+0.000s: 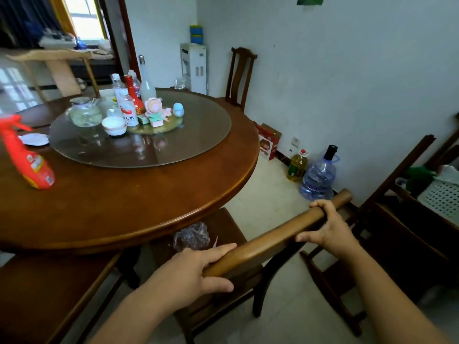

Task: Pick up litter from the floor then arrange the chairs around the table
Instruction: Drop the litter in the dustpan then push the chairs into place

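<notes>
- While both hands grip its top rail, chair (248,247) sits part-tucked under round tabletop (139,194).
- Left hand (188,274) and right hand (330,227): fingers curled round rail.
- Step: arranging chairs.
- Crumpled plastic (191,235) lies on seat.
- Next, likely: push straight in, square to edge.

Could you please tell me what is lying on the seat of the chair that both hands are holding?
A crumpled clear plastic wrapper lies on the chair seat, near the table edge. The seat's front part is hidden under the table.
</notes>
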Demonstrator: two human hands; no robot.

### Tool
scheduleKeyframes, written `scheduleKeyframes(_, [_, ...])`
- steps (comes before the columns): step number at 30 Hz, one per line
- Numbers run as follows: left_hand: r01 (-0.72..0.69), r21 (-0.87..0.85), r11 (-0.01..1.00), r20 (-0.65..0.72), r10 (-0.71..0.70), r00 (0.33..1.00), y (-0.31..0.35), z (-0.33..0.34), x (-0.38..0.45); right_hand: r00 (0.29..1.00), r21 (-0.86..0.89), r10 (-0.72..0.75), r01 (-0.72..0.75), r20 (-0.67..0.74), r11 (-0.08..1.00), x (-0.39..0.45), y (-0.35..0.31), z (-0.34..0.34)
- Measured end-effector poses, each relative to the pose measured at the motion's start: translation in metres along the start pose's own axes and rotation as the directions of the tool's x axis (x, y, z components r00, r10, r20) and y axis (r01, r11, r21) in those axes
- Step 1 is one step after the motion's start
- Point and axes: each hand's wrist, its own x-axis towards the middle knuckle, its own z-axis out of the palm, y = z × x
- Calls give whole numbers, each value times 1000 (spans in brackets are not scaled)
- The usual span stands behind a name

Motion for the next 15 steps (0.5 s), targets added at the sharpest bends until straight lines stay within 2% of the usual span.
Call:
scheduleKeyframes(6, [49, 1, 999, -88, -49, 995, 20, 11, 22, 996, -1, -63, 63, 67, 998, 35, 12, -18])
scheduleKeyframes(10, [101, -16, 995, -146, -102, 984, 26, 16, 34, 994, 10, -49, 49, 102, 999, 50, 16, -27])
scheduleKeyframes(15, [101, 11, 995, -162, -98, 982, 27, 17, 38, 990, -28, -45, 49, 133, 998, 53, 22, -28])
